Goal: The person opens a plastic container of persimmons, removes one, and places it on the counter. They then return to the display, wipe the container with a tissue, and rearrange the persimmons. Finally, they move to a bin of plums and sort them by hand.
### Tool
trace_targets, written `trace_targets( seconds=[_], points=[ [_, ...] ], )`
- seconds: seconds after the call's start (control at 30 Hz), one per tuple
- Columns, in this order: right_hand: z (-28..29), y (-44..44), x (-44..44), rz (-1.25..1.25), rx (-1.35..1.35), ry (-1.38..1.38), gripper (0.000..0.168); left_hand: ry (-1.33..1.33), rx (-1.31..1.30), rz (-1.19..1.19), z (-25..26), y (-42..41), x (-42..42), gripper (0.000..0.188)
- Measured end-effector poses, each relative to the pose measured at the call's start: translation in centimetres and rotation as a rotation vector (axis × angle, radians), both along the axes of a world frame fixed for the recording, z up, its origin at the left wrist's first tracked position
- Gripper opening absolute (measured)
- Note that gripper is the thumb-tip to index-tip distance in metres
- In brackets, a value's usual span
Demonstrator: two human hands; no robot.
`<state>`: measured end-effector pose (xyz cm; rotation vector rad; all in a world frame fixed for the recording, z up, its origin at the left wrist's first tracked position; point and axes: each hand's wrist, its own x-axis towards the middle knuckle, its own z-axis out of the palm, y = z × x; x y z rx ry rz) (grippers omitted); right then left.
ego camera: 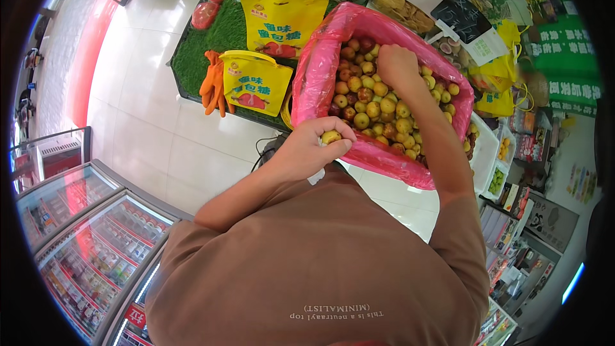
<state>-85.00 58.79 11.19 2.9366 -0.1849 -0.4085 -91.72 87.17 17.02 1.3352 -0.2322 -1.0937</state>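
A crate lined with pink plastic film [314,65] holds many small yellow-green and reddish-brown fruits [375,101], which look like jujubes. My left hand [319,142] is just outside the crate's near left corner, its fingers curled around one yellowish fruit [330,137]. Something white, like a tissue or thin plastic, hangs below that palm. My right hand [398,65] reaches into the crate near its far side, fingers pointing down among the fruits. Its fingertips are hidden, so whether it grips a fruit does not show.
Left of the crate, two yellow printed bags [258,84] and orange gloves [215,84] lie by green artificial turf [192,65] with wrapped round fruits. Bagged dried goods [401,9] and a black price sign [459,15] stand beyond. A white foam box [485,154] is at right, glass-fronted coolers [103,254] lower left.
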Motion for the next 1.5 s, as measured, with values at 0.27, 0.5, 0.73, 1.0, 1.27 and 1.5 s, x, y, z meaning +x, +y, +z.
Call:
trace_targets(
  seconds=[0.27, 0.5, 0.73, 1.0, 1.27, 1.5],
  points=[
    [-1.6, 0.9, -0.3, -0.042, 0.0, -0.028, 0.016, -0.045, -0.074, 0.027, -0.4, 0.4, 0.3, 0.009],
    [-0.4, 1.2, -0.7, -0.102, -0.006, 0.055, 0.02, -0.074, -0.099, 0.026, -1.1, 0.8, 0.7, 0.008],
    [-0.2, -1.0, 0.5, -0.071, 0.007, 0.22, 0.024, -0.04, -0.069, -0.026, -0.3, 1.1, 1.3, 0.011],
    [1.0, -1.8, 1.2, -0.006, 0.071, 0.261, 0.029, -0.034, -0.075, -0.028, -0.3, 1.8, 1.4, 0.012],
    [-0.9, -1.6, 0.8, -0.008, -0.011, 0.12, 0.027, -0.096, -0.119, -0.016, -1.4, 1.8, 1.4, 0.01],
    [-0.7, -1.9, -0.9, 0.058, 0.114, -0.068, 0.025, -0.094, -0.102, -0.038, -1.5, 1.3, 1.2, 0.013]
  ],
)
